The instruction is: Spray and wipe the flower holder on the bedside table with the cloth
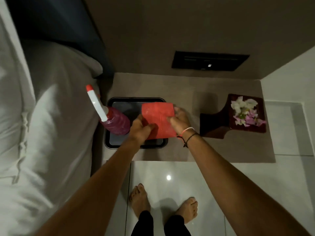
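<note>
- Two bare forearms are reaching forward from the bottom of the view, above a pair of bare feet (163,203) standing on the glossy white floor (187,184).
- Both hands are holding a red cloth (157,119) up over the beige surface (213,147), stretched fairly flat between them.
- Left hand (141,129) is pinching the cloth's near left edge, its fingers (150,126) curled tight onto the fabric.
- Right hand (179,120) is gripping the cloth's right side, fingers (171,119) folded over the front of it; thin bracelets (187,132) are sitting on that wrist.
- Under and behind the cloth, a black tray (136,101) is lying on the left part of the surface.
- A spray bottle (112,120) of pink liquid, with a white trigger head and red nozzle tip, is standing on the tray's left end, just beside the left hand but apart from it.
- Off to the right, the dark wooden flower holder (221,123) is resting on the surface, well apart from the cloth, with white and pink petals (243,111) filling its square top.
- A bed (42,116) with pale linen is lying along the left side, and a black wall panel (209,60) is set above the surface.
</note>
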`<move>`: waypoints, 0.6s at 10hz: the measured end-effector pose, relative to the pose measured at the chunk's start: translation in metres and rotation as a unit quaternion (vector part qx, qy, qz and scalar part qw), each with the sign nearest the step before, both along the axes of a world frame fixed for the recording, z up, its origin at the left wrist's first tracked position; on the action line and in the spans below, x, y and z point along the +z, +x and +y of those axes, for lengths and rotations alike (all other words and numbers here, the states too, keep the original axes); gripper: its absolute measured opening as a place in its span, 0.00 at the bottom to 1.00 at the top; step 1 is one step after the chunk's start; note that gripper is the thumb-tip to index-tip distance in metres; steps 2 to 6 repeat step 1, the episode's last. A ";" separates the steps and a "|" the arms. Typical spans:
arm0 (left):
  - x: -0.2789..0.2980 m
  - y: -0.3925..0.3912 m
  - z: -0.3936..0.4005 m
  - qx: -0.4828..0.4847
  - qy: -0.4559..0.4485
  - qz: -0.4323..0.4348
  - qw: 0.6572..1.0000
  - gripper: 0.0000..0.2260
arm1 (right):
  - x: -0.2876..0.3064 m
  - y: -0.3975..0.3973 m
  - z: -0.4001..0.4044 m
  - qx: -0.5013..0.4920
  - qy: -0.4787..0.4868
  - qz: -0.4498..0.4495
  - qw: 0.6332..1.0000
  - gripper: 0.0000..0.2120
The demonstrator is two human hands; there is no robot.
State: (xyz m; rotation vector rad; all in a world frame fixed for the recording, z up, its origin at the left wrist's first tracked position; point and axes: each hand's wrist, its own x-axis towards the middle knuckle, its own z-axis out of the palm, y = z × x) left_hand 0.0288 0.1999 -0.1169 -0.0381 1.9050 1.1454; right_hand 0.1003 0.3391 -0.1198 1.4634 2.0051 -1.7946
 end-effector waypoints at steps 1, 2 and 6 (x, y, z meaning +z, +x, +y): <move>0.018 0.000 0.004 -0.122 -0.068 0.054 0.989 0.30 | 0.016 0.002 0.000 0.099 0.077 -0.046 0.991 0.29; 0.018 0.000 0.004 -0.122 -0.068 0.054 0.989 0.30 | 0.016 0.002 0.000 0.099 0.077 -0.046 0.991 0.29; 0.018 0.000 0.004 -0.122 -0.068 0.054 0.989 0.30 | 0.016 0.002 0.000 0.099 0.077 -0.046 0.991 0.29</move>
